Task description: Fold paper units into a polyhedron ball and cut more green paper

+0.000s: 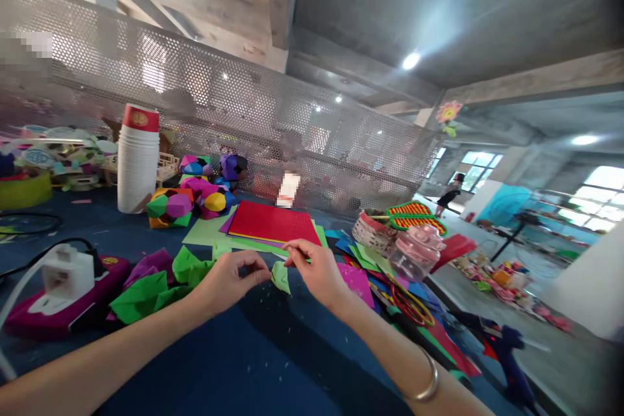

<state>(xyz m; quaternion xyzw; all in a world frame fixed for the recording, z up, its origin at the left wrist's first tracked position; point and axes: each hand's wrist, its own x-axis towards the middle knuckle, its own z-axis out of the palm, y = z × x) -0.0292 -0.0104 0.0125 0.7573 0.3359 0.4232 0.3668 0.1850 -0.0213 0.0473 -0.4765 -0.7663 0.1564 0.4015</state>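
Observation:
A small piece of light green paper (281,277) hangs between my two hands above the blue table (273,364). My left hand (236,279) pinches its left edge between thumb and forefinger. On the other side, my right hand (312,266) has its fingers closed at the paper's upper right edge. Just beyond my hands lies a stack of coloured sheets with a red sheet (273,221) on top. Crumpled bright green paper (146,296) and purple paper lie left of my left hand.
Paper cups (138,162) and folded paper balls (175,205) stand at the back left, a purple power strip (49,312) at left. Right are a basket (373,231), a clear jar (414,253), scissors (412,302) and a glue gun (509,351). A person (449,195) stands far off.

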